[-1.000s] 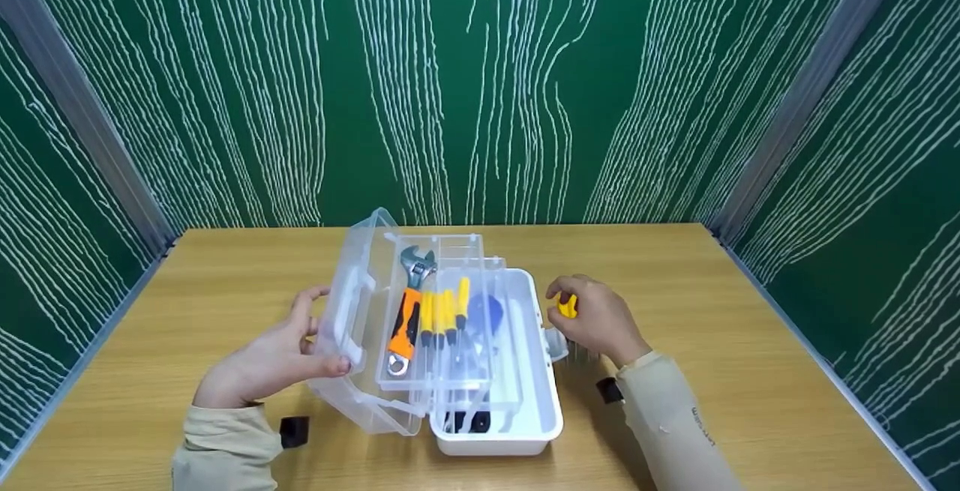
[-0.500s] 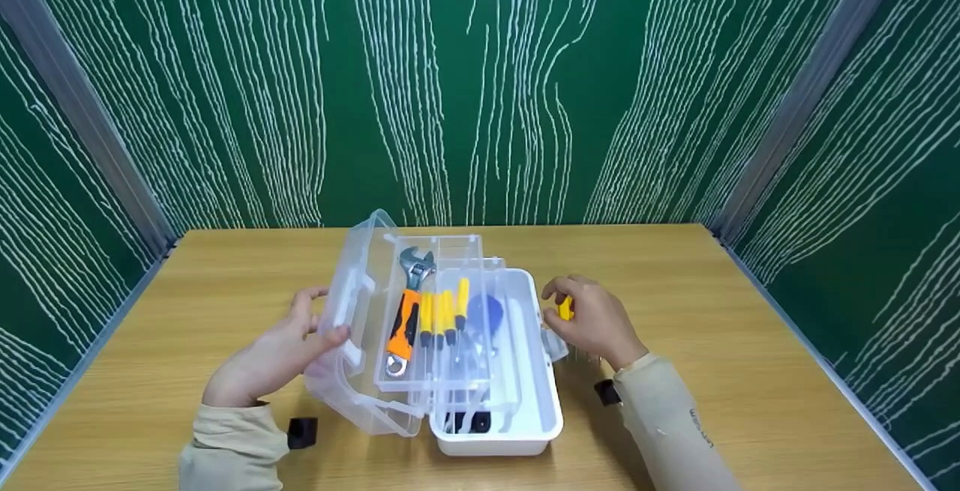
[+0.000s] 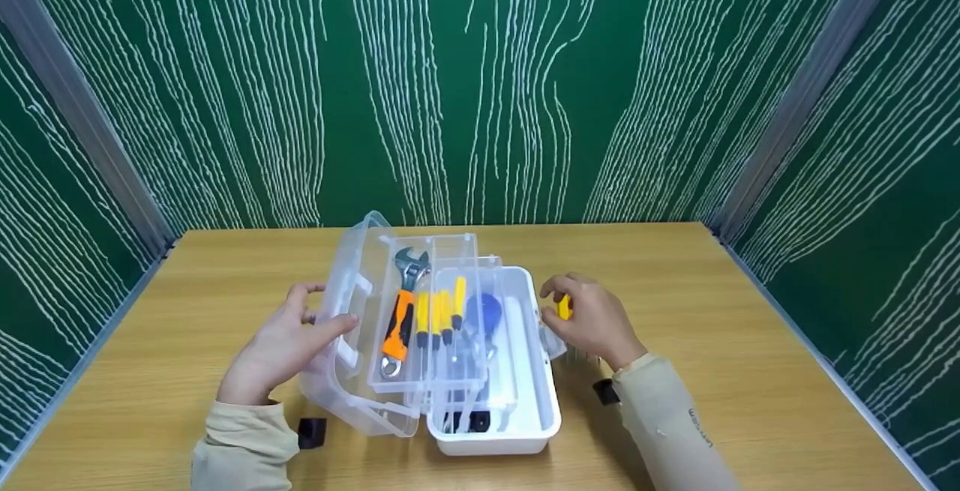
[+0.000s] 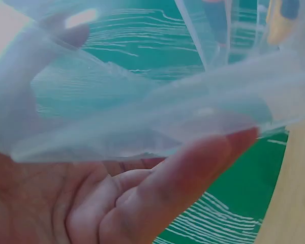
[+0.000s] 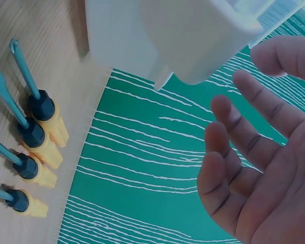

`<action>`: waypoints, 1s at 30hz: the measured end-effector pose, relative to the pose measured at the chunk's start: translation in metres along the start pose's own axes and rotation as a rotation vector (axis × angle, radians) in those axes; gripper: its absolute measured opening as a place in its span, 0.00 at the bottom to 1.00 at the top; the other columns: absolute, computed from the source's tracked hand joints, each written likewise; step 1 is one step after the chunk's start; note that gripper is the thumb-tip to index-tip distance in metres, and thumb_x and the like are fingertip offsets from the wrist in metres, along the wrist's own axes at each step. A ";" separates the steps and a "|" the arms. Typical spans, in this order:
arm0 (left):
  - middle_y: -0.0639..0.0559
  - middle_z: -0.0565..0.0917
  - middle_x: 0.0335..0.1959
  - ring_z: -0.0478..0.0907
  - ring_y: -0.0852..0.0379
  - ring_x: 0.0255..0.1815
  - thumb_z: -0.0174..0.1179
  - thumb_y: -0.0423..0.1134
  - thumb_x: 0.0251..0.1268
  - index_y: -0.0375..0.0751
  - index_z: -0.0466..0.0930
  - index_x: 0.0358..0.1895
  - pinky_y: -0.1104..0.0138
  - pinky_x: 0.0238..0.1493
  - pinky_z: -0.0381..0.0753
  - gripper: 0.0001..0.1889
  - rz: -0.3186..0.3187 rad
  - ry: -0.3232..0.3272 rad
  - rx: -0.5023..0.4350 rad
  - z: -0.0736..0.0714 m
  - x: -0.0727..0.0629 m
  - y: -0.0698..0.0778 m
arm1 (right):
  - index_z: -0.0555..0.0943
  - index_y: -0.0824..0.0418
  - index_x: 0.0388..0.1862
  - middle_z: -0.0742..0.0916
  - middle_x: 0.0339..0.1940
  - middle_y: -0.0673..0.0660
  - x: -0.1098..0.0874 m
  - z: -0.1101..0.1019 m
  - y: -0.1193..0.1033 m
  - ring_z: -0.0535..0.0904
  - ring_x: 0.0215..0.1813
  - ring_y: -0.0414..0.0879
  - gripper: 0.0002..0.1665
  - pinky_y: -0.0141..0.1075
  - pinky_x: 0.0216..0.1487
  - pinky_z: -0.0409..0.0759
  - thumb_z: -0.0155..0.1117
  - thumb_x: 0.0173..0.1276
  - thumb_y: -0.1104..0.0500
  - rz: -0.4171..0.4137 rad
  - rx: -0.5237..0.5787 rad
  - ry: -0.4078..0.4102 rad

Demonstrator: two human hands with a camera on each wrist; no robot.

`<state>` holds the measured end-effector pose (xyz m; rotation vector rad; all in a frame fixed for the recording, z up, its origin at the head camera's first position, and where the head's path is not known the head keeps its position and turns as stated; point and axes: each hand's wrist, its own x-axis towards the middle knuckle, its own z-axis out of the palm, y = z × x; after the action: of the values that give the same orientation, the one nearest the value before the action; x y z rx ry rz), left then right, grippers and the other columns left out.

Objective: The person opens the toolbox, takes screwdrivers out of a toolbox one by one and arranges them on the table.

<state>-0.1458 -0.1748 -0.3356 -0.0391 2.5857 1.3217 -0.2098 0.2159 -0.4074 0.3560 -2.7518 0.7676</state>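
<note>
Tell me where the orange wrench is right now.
In the head view, the orange wrench lies left of centre in the clear tray, between the open lid and some yellow-handled screwdrivers.

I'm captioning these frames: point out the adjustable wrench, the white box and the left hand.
Adjustable wrench (image 3: 396, 328), head view, on its orange handle.
White box (image 3: 491, 444), head view, near end wall.
Left hand (image 3: 283, 347), head view, near thumb's base.

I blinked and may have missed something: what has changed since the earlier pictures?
The left hand has shifted right and slightly forward at the clear lid, which looks tipped slightly further left. The tray and orange-handled wrench moved slightly left too. The right hand edged left, toward the white box. Nothing was visibly grabbed or released. The box stayed put.
</note>
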 end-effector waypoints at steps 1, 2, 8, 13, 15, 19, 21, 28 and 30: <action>0.36 0.71 0.63 0.78 0.45 0.51 0.59 0.63 0.60 0.50 0.49 0.73 0.47 0.51 0.81 0.44 0.002 0.011 0.011 0.000 0.000 0.001 | 0.83 0.49 0.40 0.83 0.37 0.49 0.000 0.000 0.000 0.76 0.36 0.46 0.11 0.37 0.39 0.82 0.69 0.58 0.53 0.001 -0.002 0.000; 0.36 0.71 0.62 0.78 0.45 0.51 0.59 0.63 0.60 0.50 0.49 0.73 0.48 0.50 0.82 0.43 0.004 0.022 0.020 0.000 -0.001 0.002 | 0.83 0.49 0.40 0.83 0.37 0.49 0.000 0.000 0.000 0.76 0.36 0.46 0.11 0.37 0.39 0.82 0.69 0.58 0.53 0.002 -0.003 0.000; 0.36 0.71 0.64 0.77 0.43 0.54 0.57 0.64 0.60 0.52 0.51 0.73 0.44 0.54 0.79 0.42 -0.029 0.005 -0.006 -0.001 -0.003 0.002 | 0.82 0.48 0.40 0.83 0.37 0.49 -0.001 0.000 0.000 0.76 0.37 0.46 0.11 0.37 0.40 0.82 0.69 0.58 0.53 0.014 -0.002 -0.002; 0.35 0.71 0.65 0.75 0.42 0.56 0.57 0.58 0.64 0.49 0.48 0.72 0.43 0.57 0.76 0.40 -0.039 -0.031 -0.062 -0.001 -0.003 0.001 | 0.83 0.49 0.40 0.83 0.37 0.49 -0.001 -0.001 0.000 0.76 0.37 0.46 0.10 0.38 0.38 0.82 0.69 0.57 0.53 0.003 -0.004 0.008; 0.35 0.71 0.65 0.75 0.43 0.56 0.57 0.56 0.64 0.49 0.48 0.72 0.44 0.56 0.77 0.39 -0.035 -0.018 -0.070 0.000 -0.002 0.002 | 0.83 0.49 0.40 0.84 0.38 0.50 -0.001 -0.001 -0.001 0.76 0.36 0.46 0.10 0.38 0.37 0.82 0.69 0.57 0.54 -0.002 -0.004 0.013; 0.36 0.72 0.65 0.75 0.42 0.57 0.60 0.54 0.61 0.49 0.49 0.72 0.42 0.57 0.76 0.40 -0.024 0.013 -0.119 0.004 0.001 0.004 | 0.83 0.50 0.41 0.84 0.40 0.52 -0.001 -0.002 -0.002 0.76 0.36 0.46 0.11 0.38 0.38 0.82 0.68 0.58 0.53 0.003 -0.007 0.012; 0.36 0.72 0.65 0.75 0.41 0.57 0.62 0.53 0.60 0.49 0.49 0.71 0.41 0.58 0.75 0.41 -0.021 0.027 -0.153 0.005 0.002 0.005 | 0.83 0.50 0.42 0.84 0.40 0.52 -0.001 -0.002 -0.003 0.76 0.37 0.46 0.12 0.38 0.38 0.81 0.67 0.58 0.52 0.011 -0.010 0.007; 0.38 0.75 0.63 0.76 0.42 0.55 0.63 0.50 0.59 0.52 0.50 0.70 0.41 0.56 0.76 0.40 -0.025 0.050 -0.229 0.009 0.005 0.007 | 0.82 0.48 0.41 0.83 0.41 0.51 -0.001 -0.004 -0.004 0.76 0.37 0.46 0.11 0.37 0.39 0.81 0.67 0.59 0.53 0.016 -0.008 0.007; 0.38 0.75 0.62 0.76 0.41 0.55 0.64 0.50 0.59 0.52 0.50 0.70 0.42 0.55 0.76 0.40 -0.029 0.060 -0.232 0.010 0.005 0.008 | 0.82 0.48 0.42 0.83 0.41 0.51 -0.002 -0.004 -0.005 0.76 0.37 0.46 0.11 0.38 0.39 0.82 0.67 0.59 0.53 0.014 -0.006 0.009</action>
<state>-0.1494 -0.1618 -0.3359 -0.1579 2.4546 1.6263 -0.2058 0.2144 -0.4022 0.3315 -2.7509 0.7625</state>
